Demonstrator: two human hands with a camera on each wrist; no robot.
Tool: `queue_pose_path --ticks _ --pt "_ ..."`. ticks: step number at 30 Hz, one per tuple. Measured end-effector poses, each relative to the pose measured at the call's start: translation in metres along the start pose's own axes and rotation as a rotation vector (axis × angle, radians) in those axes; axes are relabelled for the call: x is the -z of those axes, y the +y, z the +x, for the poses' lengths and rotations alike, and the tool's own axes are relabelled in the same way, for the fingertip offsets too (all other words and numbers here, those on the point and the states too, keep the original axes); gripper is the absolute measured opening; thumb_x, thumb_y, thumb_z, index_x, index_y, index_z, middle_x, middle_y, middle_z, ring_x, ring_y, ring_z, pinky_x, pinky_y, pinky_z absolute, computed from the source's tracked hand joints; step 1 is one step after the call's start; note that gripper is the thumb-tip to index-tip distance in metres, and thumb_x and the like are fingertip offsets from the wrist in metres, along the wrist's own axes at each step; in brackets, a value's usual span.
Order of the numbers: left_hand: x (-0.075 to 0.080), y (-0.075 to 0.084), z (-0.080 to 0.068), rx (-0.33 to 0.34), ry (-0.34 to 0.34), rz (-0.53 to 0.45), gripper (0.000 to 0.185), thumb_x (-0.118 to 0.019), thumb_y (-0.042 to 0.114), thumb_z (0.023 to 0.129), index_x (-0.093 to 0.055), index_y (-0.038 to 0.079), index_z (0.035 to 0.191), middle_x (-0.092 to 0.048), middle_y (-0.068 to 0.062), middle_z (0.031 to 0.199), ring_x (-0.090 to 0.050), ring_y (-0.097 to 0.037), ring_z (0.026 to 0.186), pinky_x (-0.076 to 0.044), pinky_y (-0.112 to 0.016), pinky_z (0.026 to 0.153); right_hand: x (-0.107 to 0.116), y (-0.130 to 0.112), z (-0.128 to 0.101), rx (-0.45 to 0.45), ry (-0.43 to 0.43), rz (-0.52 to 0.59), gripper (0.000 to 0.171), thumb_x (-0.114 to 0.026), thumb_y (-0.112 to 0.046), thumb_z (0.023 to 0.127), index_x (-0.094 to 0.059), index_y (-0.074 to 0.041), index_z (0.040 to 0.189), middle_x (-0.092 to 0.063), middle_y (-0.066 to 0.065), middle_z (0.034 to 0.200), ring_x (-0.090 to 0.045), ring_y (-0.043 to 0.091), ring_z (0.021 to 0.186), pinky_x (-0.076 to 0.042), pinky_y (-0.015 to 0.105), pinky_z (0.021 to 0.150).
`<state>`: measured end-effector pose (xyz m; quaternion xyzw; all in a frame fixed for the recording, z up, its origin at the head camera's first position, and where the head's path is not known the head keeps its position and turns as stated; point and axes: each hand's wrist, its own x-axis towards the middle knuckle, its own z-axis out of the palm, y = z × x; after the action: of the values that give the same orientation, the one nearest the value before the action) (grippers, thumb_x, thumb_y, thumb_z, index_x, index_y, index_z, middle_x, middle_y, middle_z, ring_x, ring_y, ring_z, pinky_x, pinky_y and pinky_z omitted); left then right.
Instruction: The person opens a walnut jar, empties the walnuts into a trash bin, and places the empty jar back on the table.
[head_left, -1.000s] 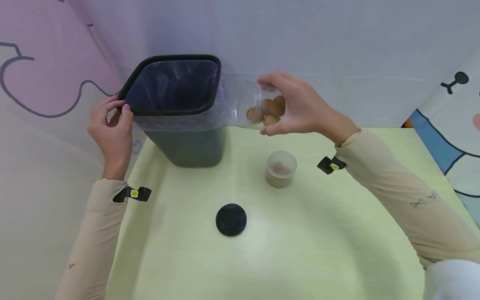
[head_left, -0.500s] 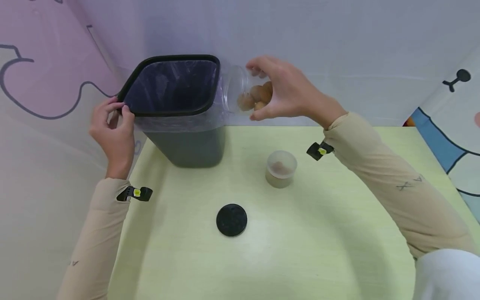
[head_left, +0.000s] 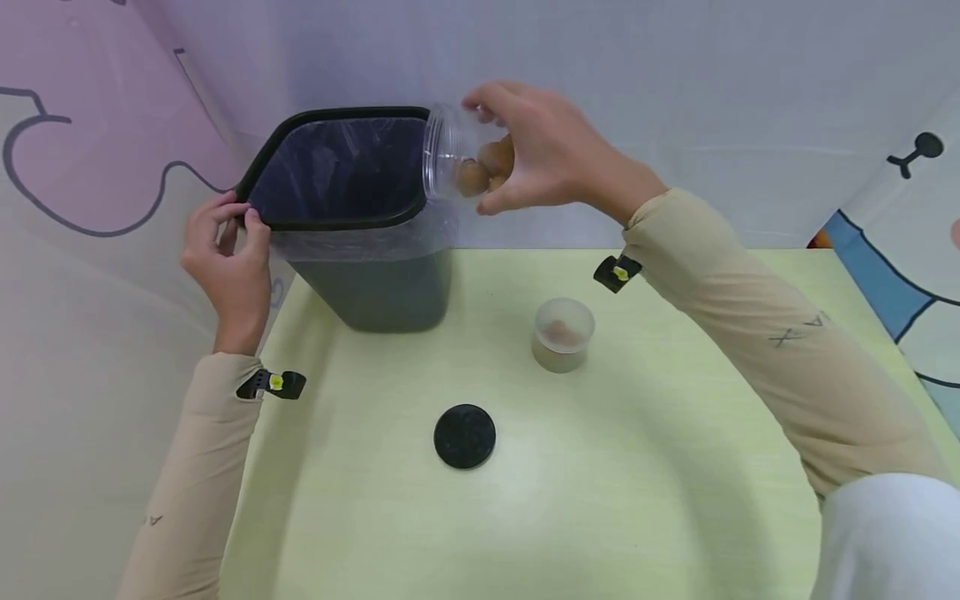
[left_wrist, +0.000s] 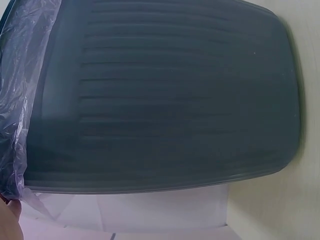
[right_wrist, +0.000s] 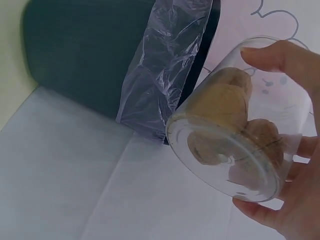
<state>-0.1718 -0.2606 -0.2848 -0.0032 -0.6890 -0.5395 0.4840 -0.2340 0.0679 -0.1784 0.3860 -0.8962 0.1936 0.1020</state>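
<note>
- The right hand (head_left: pixel 543 158) grasps a clear round plastic jar (head_left: pixel 457 154), fingers curled round its body, and holds it tipped on its side in the air.
- The jar's open mouth faces the person's left and sits over the right edge of the dark bin's rim; inside the jar lie several brown, rounded pieces (head_left: pixel 483 167), bunched toward the hand.
- The left hand (head_left: pixel 225 267) grips the left corner of the rim of a dark grey rectangular plastic bin (head_left: pixel 375 287), fingertips curled over the black rim.
- A thin clear plastic liner (right_wrist: pixel 165 75) is folded over the bin's rim, hanging down its outer wall.
- Below the right hand, on the pale yellow-green table (head_left: pixel 637 467), stands a small frosted translucent cup (head_left: pixel 563 335) with something brownish in it.
- Nearer the person, between the two forearms, a flat black round lid (head_left: pixel 465 436) lies on the table, well apart from both hands.
</note>
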Motion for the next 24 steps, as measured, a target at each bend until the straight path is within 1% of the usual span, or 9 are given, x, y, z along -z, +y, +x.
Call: queue_pose_path --ticks 3,7,11,16,18,21,24 --pt "0.001 0.0 -0.001 0.004 0.008 0.005 0.017 -0.061 0.004 0.084 -0.067 -0.01 0.091 -0.06 -0.018 0.11 -0.054 -0.025 0.107 -0.046 -0.03 0.095 0.0 -0.003 0.006 0.004 -0.007 -0.026 0.085 -0.078 -0.041 0.063 -0.044 -0.012 0.136 -0.052 0.006 0.128 -0.049 0.023 0.117 -0.035 0.045 0.1" --pt "0.001 -0.001 -0.003 0.013 0.024 0.019 0.017 -0.061 0.005 0.084 -0.067 -0.009 0.091 -0.061 -0.017 0.109 -0.055 -0.024 0.107 -0.046 -0.029 0.094 -0.002 -0.007 0.012 0.013 -0.024 -0.075 0.085 -0.076 -0.043 0.065 -0.042 -0.013 0.137 -0.051 0.005 0.131 -0.047 0.022 0.12 -0.03 0.046 0.103" --pt "0.003 -0.003 -0.003 0.003 0.04 0.028 0.018 -0.061 0.006 0.084 -0.067 -0.009 0.091 -0.061 -0.017 0.109 -0.056 -0.023 0.107 -0.047 -0.029 0.093 -0.004 -0.011 0.019 0.031 -0.033 -0.12 0.087 -0.075 -0.045 0.066 -0.041 -0.013 0.139 -0.05 0.005 0.13 -0.043 0.022 0.122 -0.029 0.046 0.101" --pt "0.003 -0.004 -0.002 -0.007 0.038 -0.009 0.015 -0.061 0.004 0.083 -0.067 -0.008 0.089 -0.061 -0.018 0.108 -0.055 -0.025 0.107 -0.047 -0.03 0.093 -0.005 -0.015 0.024 0.046 -0.016 -0.15 0.086 -0.073 -0.045 0.066 -0.042 -0.013 0.14 -0.05 0.005 0.13 -0.041 0.023 0.122 -0.029 0.044 0.095" --pt "0.002 -0.004 -0.002 -0.009 0.032 -0.009 0.015 -0.061 0.004 0.084 -0.067 -0.008 0.089 -0.061 -0.018 0.108 -0.055 -0.025 0.107 -0.047 -0.03 0.093 -0.006 -0.016 0.025 0.05 -0.008 -0.162 0.086 -0.073 -0.043 0.066 -0.042 -0.013 0.14 -0.049 0.005 0.13 -0.04 0.023 0.122 -0.029 0.045 0.094" --pt "0.002 -0.003 -0.002 -0.014 0.028 0.013 0.016 -0.061 0.005 0.084 -0.067 -0.008 0.09 -0.061 -0.017 0.109 -0.056 -0.024 0.107 -0.047 -0.03 0.093 -0.006 -0.018 0.028 0.053 -0.006 -0.173 0.086 -0.072 -0.042 0.067 -0.041 -0.014 0.142 -0.047 0.006 0.132 -0.038 0.023 0.124 -0.027 0.045 0.095" --pt "0.002 -0.002 -0.002 -0.018 0.031 0.028 0.016 -0.06 0.005 0.085 -0.067 -0.009 0.09 -0.061 -0.017 0.109 -0.056 -0.023 0.108 -0.046 -0.03 0.094 -0.006 -0.021 0.032 0.053 -0.016 -0.179 0.089 -0.074 -0.043 0.067 -0.037 -0.015 0.143 -0.046 0.003 0.135 -0.036 0.023 0.128 -0.026 0.045 0.098"
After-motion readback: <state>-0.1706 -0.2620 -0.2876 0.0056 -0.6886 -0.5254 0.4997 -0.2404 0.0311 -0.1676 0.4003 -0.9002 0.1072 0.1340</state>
